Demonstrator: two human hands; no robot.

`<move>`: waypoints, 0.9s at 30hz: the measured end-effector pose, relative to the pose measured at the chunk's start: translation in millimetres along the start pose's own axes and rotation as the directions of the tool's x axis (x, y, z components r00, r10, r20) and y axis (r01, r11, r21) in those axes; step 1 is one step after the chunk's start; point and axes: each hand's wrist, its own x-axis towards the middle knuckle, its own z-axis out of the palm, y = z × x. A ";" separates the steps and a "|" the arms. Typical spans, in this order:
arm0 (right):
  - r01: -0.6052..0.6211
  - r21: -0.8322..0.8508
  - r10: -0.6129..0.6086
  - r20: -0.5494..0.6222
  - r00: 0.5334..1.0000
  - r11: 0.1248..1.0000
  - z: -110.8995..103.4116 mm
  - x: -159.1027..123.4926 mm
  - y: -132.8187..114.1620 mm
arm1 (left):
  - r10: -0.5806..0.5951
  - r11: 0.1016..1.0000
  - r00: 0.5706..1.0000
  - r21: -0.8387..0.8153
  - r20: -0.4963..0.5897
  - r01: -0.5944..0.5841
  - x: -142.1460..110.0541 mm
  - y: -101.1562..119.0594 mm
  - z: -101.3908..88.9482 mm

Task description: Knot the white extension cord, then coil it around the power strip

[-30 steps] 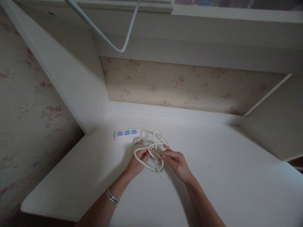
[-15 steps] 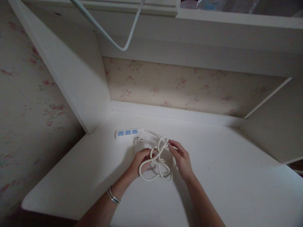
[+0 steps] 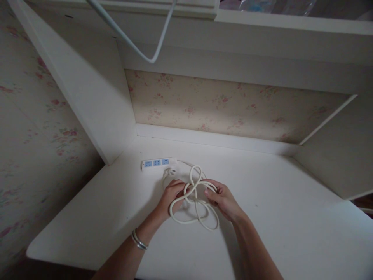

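Observation:
Several loops of a white power cord (image 3: 194, 222) hang tangled between my two hands, above the desk top. My left hand (image 3: 172, 197) is closed around part of the loops, its fingertips partly hidden by the cord. On the other side, my right hand (image 3: 222, 197) pinches cord strands between thumb and fingers. Beyond the hands lies a white power strip (image 3: 156, 163) with three blue socket panels, joined to the cord at its right end. The cord's plug (image 3: 171, 171) rests just in front of the strip, near my left hand.
The white desk top (image 3: 279, 217) has a raised back ledge (image 3: 215, 139) and a side panel (image 3: 87, 89) on the left. A pale bent rod (image 3: 153, 60) hangs down at the top. Above is a shelf (image 3: 291, 22) holding clear plastic items.
My right hand has moved slightly down and taken hold of the cord strands between thumb and fingers. The upper loop has shifted left. My left hand stays nearly in place.

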 end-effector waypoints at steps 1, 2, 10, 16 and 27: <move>0.010 -0.018 -0.010 0.004 1.000 1.000 -1.0 0.3 -0.6 | 0.002 1.000 1.000 0.015 -0.002 -0.002 -0.1 -0.3 0.2; 0.019 -0.045 -0.018 0.011 1.000 0.999 -2.3 0.6 -1.7 | 0.000 0.999 1.000 0.034 -0.006 0.000 -0.1 -0.7 0.4; 0.111 -0.646 -0.147 -0.002 0.989 0.755 -7.9 -0.6 -17.2 | -0.103 0.964 0.989 0.234 -0.102 0.124 0.6 -6.4 1.4; 0.496 -0.868 -0.578 0.390 0.717 0.029 -9.6 -14.0 -8.0 | -0.179 0.972 0.972 0.126 -0.152 0.199 -3.4 -10.3 2.3; 0.626 -0.779 -0.501 0.553 0.666 -0.028 -14.2 -51.4 15.9 | -0.305 0.934 0.950 0.177 -0.064 0.311 -6.6 2.4 3.9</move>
